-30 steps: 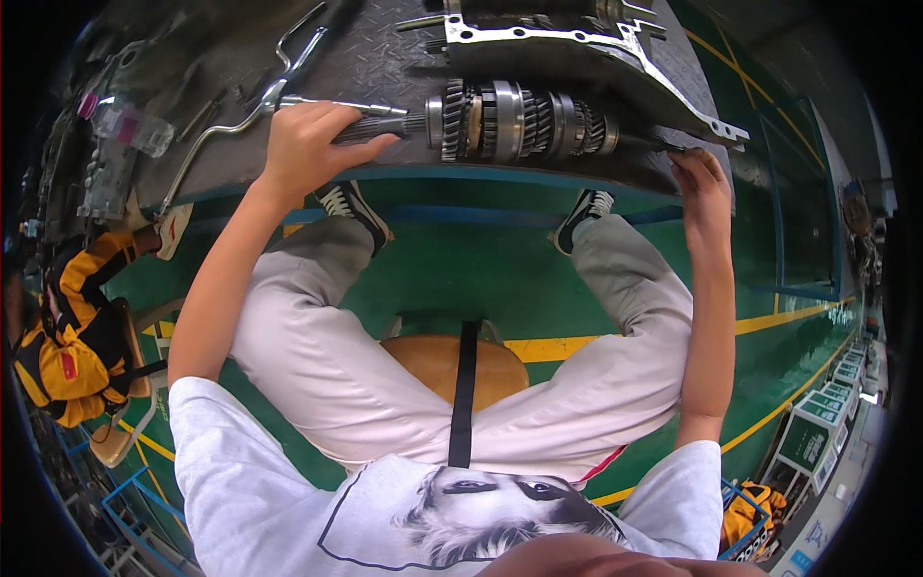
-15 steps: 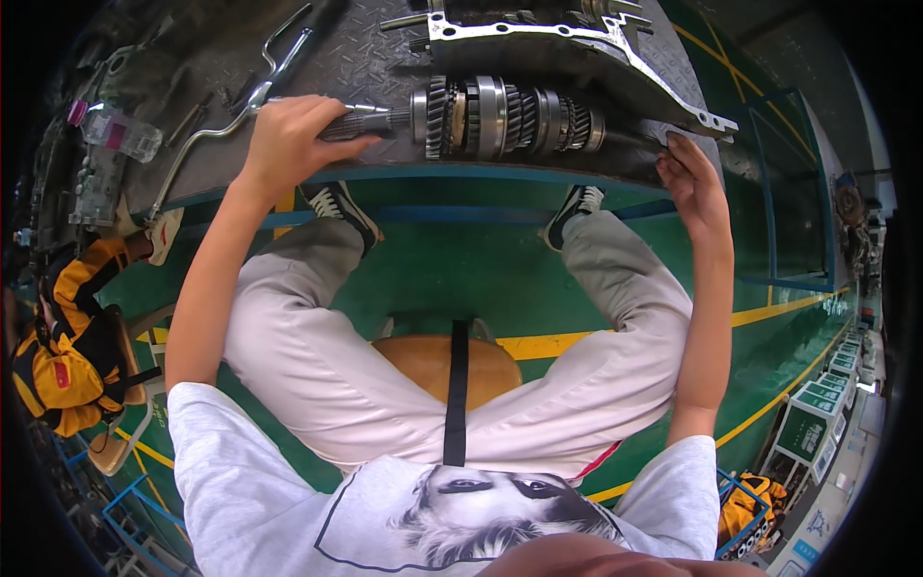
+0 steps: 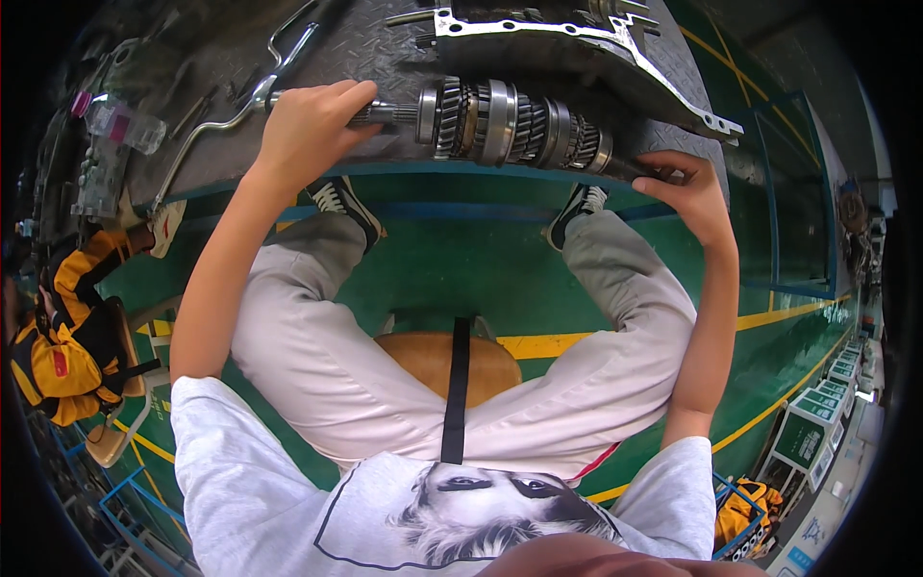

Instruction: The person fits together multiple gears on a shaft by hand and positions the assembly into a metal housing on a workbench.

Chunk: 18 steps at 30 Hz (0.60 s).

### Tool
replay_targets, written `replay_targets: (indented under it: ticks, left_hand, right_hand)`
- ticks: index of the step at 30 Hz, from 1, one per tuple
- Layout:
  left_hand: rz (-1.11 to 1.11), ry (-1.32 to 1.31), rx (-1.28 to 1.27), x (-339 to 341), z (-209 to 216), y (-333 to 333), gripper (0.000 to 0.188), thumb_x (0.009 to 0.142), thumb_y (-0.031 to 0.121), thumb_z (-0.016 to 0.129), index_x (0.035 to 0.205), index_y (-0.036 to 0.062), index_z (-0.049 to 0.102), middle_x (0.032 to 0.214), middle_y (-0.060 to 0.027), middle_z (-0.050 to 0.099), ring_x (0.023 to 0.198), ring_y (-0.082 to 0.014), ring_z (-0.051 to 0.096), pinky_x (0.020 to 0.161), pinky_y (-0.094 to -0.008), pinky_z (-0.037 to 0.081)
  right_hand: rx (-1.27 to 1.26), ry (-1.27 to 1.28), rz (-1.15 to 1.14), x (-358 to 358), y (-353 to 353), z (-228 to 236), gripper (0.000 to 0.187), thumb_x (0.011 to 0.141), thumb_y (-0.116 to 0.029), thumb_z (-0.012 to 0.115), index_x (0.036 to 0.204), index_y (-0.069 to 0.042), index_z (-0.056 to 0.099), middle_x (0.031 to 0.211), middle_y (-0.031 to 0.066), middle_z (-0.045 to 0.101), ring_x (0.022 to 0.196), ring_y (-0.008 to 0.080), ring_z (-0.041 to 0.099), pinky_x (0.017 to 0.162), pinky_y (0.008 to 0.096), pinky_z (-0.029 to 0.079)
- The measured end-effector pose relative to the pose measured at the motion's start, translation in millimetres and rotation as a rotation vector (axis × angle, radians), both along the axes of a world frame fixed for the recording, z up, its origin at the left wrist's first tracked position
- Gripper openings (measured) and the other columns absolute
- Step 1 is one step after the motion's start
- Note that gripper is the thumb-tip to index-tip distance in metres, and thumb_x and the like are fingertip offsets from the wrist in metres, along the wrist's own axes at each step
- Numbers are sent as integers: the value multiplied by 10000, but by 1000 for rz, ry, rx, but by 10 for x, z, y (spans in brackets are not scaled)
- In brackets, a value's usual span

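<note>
A metal gear shaft (image 3: 500,122) with several toothed gears and rings lies across the near part of the workbench, its right end tilted toward me. My left hand (image 3: 315,125) is closed round the splined left end of the shaft. My right hand (image 3: 685,185) grips the thin right end between thumb and fingers. Just beyond the gears stands an open metal gearbox housing (image 3: 567,60) with a bright, bolt-holed flange.
Left of the shaft lie a bent metal speed wrench (image 3: 207,127) and a clear plastic bottle (image 3: 130,127) with a pink cap. The bench's blue front edge (image 3: 461,167) runs above my knees. A yellow and black backpack (image 3: 60,370) rests on a chair at left.
My right hand has come in from the bench's right corner and closed on the shaft's right end. That end has swung toward me, while my left hand keeps its hold.
</note>
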<state>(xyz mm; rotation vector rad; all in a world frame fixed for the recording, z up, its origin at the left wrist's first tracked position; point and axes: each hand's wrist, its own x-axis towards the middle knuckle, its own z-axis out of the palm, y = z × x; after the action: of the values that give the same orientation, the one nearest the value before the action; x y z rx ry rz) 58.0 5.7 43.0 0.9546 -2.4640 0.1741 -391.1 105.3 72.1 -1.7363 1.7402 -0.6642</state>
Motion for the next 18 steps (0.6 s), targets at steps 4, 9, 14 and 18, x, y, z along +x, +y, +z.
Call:
replay_targets:
  ticks: [4, 9, 14, 18]
  left_hand:
    - [91, 11, 39, -105, 6, -21, 265, 757, 173, 820, 895, 64, 621, 803, -119, 668, 737, -361, 657, 618, -429, 497]
    - [119, 51, -5, -175, -12, -87, 173, 739, 168, 776, 831, 79, 660, 768, -124, 686, 702, -360, 663, 601, -426, 503]
    - [87, 80, -40, -184, -12, -153, 118, 703, 177, 695, 791, 110, 654, 683, -103, 664, 660, -342, 663, 588, -428, 504]
    - [42, 47, -95, -165, 101, -153, 138, 669, 158, 693, 788, 109, 645, 690, -90, 667, 663, -335, 668, 589, -432, 511]
  right_hand:
    - [-85, 20, -10, 194, 72, 21, 299, 821, -187, 842, 1019, 18, 751, 814, 68, 694, 679, 97, 544, 624, 274, 457]
    - [-113, 221, 71, 433, 105, -66, 305, 822, -179, 834, 874, 46, 635, 711, 160, 566, 604, 230, 469, 583, 354, 414]
    - [-186, 239, 36, 553, 133, -192, 230, 776, -126, 784, 878, 32, 651, 756, 218, 603, 638, 379, 529, 612, 389, 451]
    - [-146, 179, 19, 595, 175, -297, 217, 759, -110, 753, 880, 38, 650, 772, 243, 611, 662, 402, 560, 629, 392, 469]
